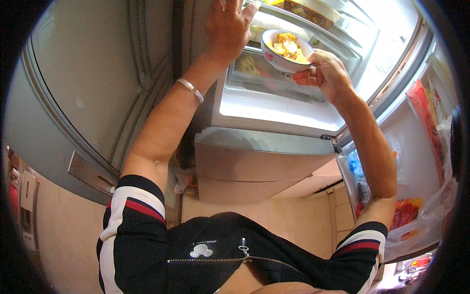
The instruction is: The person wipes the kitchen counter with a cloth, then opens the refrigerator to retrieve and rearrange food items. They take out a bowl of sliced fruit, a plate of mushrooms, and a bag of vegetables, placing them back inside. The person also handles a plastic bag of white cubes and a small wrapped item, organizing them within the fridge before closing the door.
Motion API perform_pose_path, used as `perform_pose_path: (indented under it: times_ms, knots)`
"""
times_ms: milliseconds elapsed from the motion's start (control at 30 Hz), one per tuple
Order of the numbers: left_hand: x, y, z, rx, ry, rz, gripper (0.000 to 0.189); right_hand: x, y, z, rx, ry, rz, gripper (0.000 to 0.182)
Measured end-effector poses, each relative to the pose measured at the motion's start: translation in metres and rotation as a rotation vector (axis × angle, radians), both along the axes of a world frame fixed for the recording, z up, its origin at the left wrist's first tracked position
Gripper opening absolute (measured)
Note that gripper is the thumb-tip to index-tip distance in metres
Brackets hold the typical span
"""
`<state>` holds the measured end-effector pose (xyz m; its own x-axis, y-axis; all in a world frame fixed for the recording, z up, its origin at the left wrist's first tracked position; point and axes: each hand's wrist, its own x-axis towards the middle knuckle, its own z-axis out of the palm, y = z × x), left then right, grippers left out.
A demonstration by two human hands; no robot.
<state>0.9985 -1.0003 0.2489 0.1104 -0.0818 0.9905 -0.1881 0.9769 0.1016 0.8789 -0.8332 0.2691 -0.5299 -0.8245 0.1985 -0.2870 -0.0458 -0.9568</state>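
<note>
In the head view, my right hand (323,73) grips the right rim of a white bowl (282,65) with a blue edge and a pink flower. Yellowish sliced food (288,47) fills the bowl, which is tilted slightly towards me. It is in front of the lit shelves of an open refrigerator (279,110). My left hand (231,31) is raised at the left edge of the refrigerator opening, fingers spread, the tips partly cut off by the top of the picture. Whether it touches the edge or a shelf, I cannot tell.
A clear drawer (271,86) sits below the bowl, and a packed food container (308,14) stands on the shelf above. The open refrigerator door (411,154) at right holds bags and packets. A closed lower drawer front (257,165) juts out below. A grey door panel (88,73) stands left.
</note>
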Motion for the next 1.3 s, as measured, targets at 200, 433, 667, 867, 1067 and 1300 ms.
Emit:
perform_pose_path:
  times_ms: [200,433,667,867,1067,1300]
  knots:
    - [0.001,0.0,0.001,-0.127,0.0,0.136,0.06,0.012,0.012,-0.005,0.018,0.025,0.01,0.036]
    - [-0.004,-0.004,0.003,-0.101,0.015,0.036,0.056,0.01,0.019,-0.005,0.012,0.001,0.043,0.036]
    - [-0.005,-0.021,-0.006,-0.198,-0.117,0.331,0.028,0.005,0.016,0.037,-0.096,-0.038,-0.104,0.04]
    - [-0.005,-0.017,-0.005,-0.197,-0.119,0.287,0.026,-0.033,-0.015,0.089,-0.29,0.026,-0.19,0.036]
    - [-0.001,-0.013,-0.002,-0.139,-0.131,0.295,0.047,-0.074,-0.061,0.103,-0.345,-0.137,-0.146,0.032]
    - [-0.004,-0.015,-0.004,-0.1,-0.116,0.214,0.052,-0.102,-0.104,0.098,-0.353,-0.16,-0.238,0.034]
